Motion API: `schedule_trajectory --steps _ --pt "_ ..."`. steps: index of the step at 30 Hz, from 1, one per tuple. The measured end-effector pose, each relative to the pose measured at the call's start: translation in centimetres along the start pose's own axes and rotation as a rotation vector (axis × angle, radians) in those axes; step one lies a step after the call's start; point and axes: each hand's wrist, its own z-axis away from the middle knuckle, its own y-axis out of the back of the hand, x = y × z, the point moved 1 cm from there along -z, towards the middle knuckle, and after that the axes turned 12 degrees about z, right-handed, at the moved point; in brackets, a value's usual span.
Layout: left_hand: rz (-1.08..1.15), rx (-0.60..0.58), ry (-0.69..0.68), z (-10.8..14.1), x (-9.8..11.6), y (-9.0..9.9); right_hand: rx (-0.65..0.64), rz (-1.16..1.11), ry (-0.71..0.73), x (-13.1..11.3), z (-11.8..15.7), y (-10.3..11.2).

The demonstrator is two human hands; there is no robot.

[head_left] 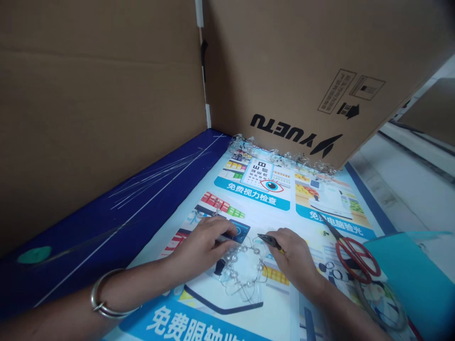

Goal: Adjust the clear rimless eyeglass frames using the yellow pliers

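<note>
1. The left hand [201,244] rests on a printed poster [256,208] at about 7 o'clock from the frame's centre. Its fingers [224,230] curl together, with the tips down near the top edge of a beaded wire ring. I cannot tell whether they pinch anything. A metal bangle [106,297] circles that wrist.
2. The right hand [293,258], at about 4 o'clock, is clamped around needle-nose pliers [270,241] with yellow grips. Their tips point left, just beside the ring.
3. The beaded wire ring [243,267] lies flat on the poster between the two hands, at about 6 o'clock. Clear beads sit along its thin wire, and loose wire ends curl around it.
4. Red-handled scissors [355,259] lie just right of the right hand, at about 4 o'clock, with their blades pointing toward 10 o'clock. A teal folder [408,279] lies beside them.
5. A tangled string of clear beads [280,154] lies at 12 o'clock along the poster's far edge, against a cardboard panel [302,76] printed "YUETU". A second cardboard panel [99,94] stands at 10 o'clock.
6. Thin loose wires [156,177] lie on a dark blue sheet [88,227] at 9 o'clock.
</note>
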Motion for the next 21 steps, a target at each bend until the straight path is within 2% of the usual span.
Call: schedule_trajectory --steps 8,21 --pt "0.017 -0.043 -0.049 0.04 0.01 -0.12 -0.031 0.032 0.094 -0.13 0.03 -0.07" --pt "-0.021 -0.091 -0.043 0.28 0.28 -0.24 0.085 0.160 0.233 -0.06 -0.19 -0.46"
